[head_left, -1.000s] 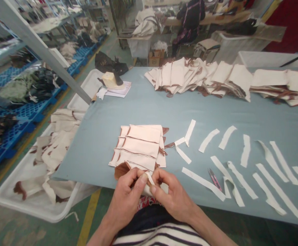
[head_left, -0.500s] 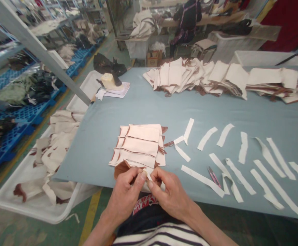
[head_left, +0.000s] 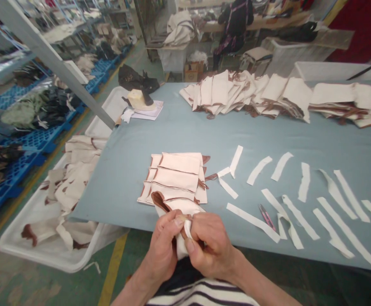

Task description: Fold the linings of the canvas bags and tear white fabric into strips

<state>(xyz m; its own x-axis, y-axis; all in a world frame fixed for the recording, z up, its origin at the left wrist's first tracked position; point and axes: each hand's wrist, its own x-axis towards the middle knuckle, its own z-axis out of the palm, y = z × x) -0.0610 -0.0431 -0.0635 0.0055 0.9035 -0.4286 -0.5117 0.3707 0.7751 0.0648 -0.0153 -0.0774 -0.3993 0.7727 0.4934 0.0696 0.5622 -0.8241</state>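
Observation:
A cream fabric pouch (head_left: 188, 207) with a brown lining is bunched up at the table's front edge. My left hand (head_left: 166, 238) pinches its edge between thumb and fingers. My right hand (head_left: 212, 242) is closed on a narrow white strip (head_left: 187, 228) that loops up against the pouch between the two hands. The fingers hide how the strip meets the fabric. Just beyond lies a stack of cream pieces (head_left: 175, 175) with brown edges and brown cords. Loose white strips (head_left: 252, 222) are spread to the right, with small pink-handled thread snips (head_left: 266, 216) among them.
Piles of cream pouches (head_left: 245, 93) line the table's (head_left: 134, 140) far side. A yellowish block (head_left: 136, 100) sits on papers at the far left corner. A white bin (head_left: 45, 263) of cream fabric stands left of the table. A person (head_left: 236, 25) sits in the background.
Both hands have drawn slightly nearer to my body with the pouch, which now shows more of its cream side. My right fingers have curled in, and the white strip is looped.

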